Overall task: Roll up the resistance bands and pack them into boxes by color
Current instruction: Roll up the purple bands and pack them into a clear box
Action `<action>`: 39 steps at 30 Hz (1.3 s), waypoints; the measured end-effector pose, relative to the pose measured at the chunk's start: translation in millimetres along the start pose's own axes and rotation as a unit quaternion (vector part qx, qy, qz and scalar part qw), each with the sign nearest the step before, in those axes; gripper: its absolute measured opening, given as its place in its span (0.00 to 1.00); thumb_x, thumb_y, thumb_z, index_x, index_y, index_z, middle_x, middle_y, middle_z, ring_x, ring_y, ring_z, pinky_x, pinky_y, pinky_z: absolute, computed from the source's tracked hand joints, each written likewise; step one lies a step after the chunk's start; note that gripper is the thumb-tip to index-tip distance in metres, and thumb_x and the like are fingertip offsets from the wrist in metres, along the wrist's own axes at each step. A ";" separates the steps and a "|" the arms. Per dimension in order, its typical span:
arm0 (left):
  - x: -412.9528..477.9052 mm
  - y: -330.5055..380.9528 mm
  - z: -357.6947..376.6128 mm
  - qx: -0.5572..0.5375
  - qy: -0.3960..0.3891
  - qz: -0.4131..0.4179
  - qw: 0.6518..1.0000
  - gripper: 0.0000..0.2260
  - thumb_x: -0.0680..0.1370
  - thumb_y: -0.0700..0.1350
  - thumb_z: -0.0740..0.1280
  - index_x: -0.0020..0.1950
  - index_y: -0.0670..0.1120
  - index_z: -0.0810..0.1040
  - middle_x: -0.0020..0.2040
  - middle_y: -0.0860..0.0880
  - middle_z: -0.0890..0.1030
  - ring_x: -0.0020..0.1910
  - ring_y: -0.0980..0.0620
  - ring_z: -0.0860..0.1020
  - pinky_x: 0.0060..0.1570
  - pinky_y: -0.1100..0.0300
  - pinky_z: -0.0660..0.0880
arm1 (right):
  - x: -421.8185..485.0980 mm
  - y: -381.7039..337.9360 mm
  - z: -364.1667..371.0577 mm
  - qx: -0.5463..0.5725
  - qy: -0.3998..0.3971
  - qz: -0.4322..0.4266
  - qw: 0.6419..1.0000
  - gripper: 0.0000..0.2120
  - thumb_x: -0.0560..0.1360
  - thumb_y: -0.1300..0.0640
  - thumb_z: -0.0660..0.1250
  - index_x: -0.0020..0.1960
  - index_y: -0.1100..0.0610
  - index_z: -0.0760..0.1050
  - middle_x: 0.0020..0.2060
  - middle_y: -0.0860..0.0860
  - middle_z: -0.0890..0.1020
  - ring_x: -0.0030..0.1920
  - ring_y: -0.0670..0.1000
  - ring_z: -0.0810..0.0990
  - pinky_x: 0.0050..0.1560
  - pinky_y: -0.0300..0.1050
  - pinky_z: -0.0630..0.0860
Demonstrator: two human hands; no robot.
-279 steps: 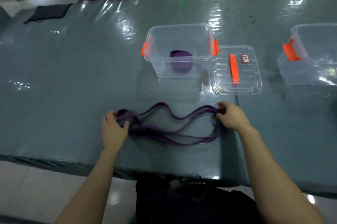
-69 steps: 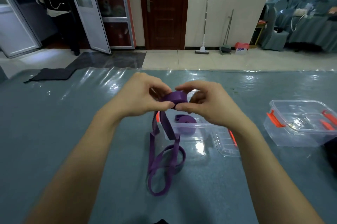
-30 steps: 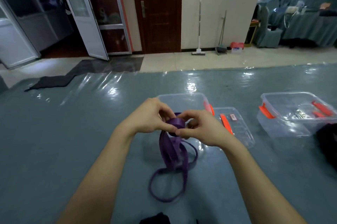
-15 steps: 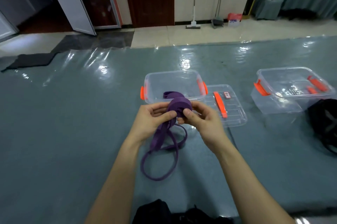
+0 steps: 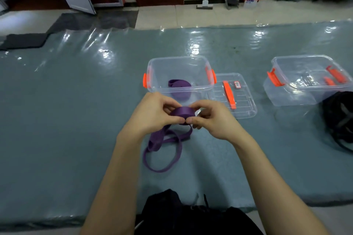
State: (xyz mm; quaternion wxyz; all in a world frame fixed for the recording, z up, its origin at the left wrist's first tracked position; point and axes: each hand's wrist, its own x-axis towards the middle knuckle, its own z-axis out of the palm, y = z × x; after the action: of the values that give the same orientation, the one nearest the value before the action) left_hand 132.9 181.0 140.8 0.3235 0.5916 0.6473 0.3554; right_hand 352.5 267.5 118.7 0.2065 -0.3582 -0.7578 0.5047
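Hands meet just in front of the box [image 5: 179, 58]: I see the left hand [image 5: 152, 114] and right hand [image 5: 212, 118] both pinching the purple band [image 5: 182, 113], with thumbs and fingertips closed on its wound part. That part is held above the table [image 5: 76, 120], close to the box's front wall. From it the unwound length hangs down and lies in loose loops on the table, nearer me than the box. Inside the box a finished purple roll [image 5: 179, 89] rests on the floor. Just right of the box lies a clear lid [image 5: 245, 106] with an orange handle. Farther right stands a second box [image 5: 305, 58], and in front of that a black heap [image 5: 340, 120] I cannot make out.
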 end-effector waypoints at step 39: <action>-23.9 36.7 -67.0 0.126 0.043 0.093 0.987 0.14 0.67 0.53 0.87 0.51 0.57 0.91 0.40 0.59 0.87 0.42 0.59 0.85 0.46 0.59 0.81 | -0.9 -64.5 16.8 -0.008 0.021 -0.095 0.995 0.11 0.75 0.62 0.80 0.55 0.53 0.84 0.37 0.49 0.89 0.38 0.51 0.89 0.44 0.37 0.80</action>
State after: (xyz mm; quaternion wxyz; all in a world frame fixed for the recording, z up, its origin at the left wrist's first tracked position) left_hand 98.5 153.7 207.8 0.1833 0.6698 0.6422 0.3245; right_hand 320.1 241.4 170.8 0.2663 -0.2968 -0.7880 0.4690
